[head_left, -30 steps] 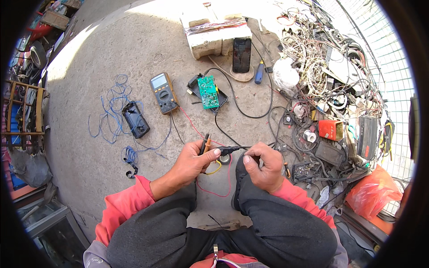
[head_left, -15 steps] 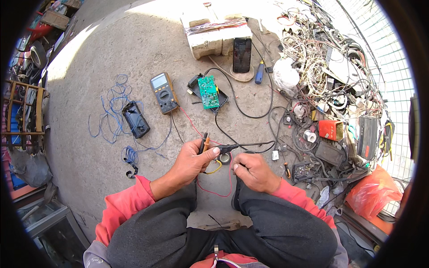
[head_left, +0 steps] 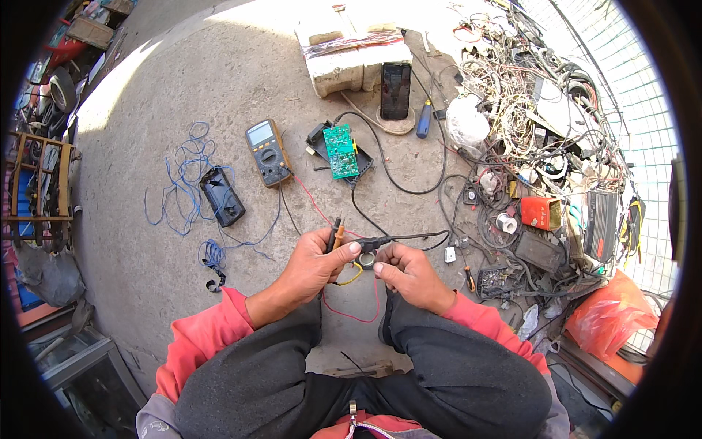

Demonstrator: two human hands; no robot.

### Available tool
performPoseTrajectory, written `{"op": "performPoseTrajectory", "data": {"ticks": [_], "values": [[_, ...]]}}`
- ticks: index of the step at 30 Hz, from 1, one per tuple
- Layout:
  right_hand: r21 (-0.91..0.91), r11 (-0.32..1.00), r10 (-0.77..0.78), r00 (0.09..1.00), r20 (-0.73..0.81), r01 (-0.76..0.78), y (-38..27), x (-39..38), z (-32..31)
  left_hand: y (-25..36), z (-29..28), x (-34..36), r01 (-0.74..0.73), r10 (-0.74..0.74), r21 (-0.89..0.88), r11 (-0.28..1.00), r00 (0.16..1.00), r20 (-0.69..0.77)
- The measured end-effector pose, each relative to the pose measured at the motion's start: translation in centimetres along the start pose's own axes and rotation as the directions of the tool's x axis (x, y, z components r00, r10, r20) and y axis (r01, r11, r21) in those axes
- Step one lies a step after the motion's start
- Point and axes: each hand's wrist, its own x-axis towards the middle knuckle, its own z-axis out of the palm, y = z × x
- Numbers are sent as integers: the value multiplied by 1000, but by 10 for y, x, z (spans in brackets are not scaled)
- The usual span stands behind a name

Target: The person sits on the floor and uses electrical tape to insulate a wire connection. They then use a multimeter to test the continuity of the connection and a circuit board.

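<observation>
My left hand grips a black test probe, an orange probe and a black cable connector. Just right of it my right hand has finger and thumb pinched near a red wire; what they hold is unclear. A small round roll and a yellow wire show between the hands. Beyond them lie a multimeter, a green circuit board in a black housing, an open black casing and tangled blue wires.
A phone stands against a pale block, beside a blue-handled screwdriver. A dense pile of wires and electronics fills the right, with a red container and orange bag. A wooden rack stands far left.
My right hand has left the black cable, dropped lower, then shifted left and slightly up beside the left hand's connector. The white plug by the cable has come into view.
</observation>
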Motion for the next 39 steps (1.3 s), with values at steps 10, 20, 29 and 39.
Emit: {"op": "performPoseTrajectory", "data": {"ticks": [10,20,29,39], "values": [[391,912,100,991,85,-125,-7,3,-1,-1,4,0,-10,10,29,1000,1000,11],[466,878,115,993,20,-111,-2,6,1,7,11,-3,19,-20,58,998,1000,14],[537,836,113,993,36,-115,2,8,0,8,14,-4,-9,6,102,995,1000,27],[536,835,108,992,62,-124,3,7,-1,8,16,-4,-13,11,90,996,1000,24]]}}
